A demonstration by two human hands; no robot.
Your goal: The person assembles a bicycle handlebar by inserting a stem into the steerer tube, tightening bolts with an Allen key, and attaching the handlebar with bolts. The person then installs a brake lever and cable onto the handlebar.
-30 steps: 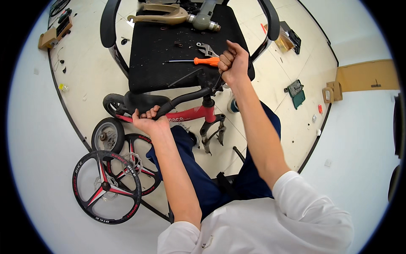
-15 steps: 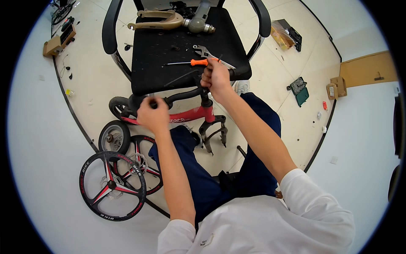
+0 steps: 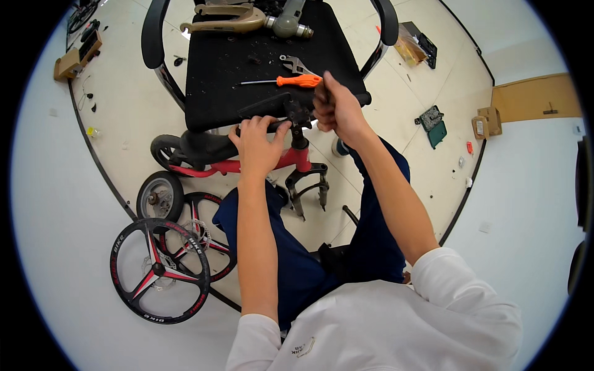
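Observation:
A small red bicycle frame [image 3: 301, 161] leans between my knees and the chair, with a black fork [image 3: 317, 175] and no wheel in it. My left hand [image 3: 258, 145] lies over the black handlebar [image 3: 274, 127], fingers curled across it just left of the stem [image 3: 299, 117]. To the right of the stem, my right hand [image 3: 339, 111] is closed with the thumb up; something dark shows between its fingers, too hidden to name. Close by on the black chair seat [image 3: 216, 74] lie an orange-handled screwdriver [image 3: 299, 81] and an adjustable wrench [image 3: 293, 64], its handle partly behind my right hand.
A tan fork [image 3: 226, 23] and a grey tubular part [image 3: 289, 23] lie on the chair's far side. At lower left are spoked wheels [image 3: 159, 270] and a smaller wheel [image 3: 159, 196]. A green case [image 3: 435, 132] and cardboard boxes [image 3: 489, 120] stand right.
My left hand has moved right along the handlebar, from its left end to beside the stem. The right hand has shifted slightly right, off the stem. The view has shifted a little.

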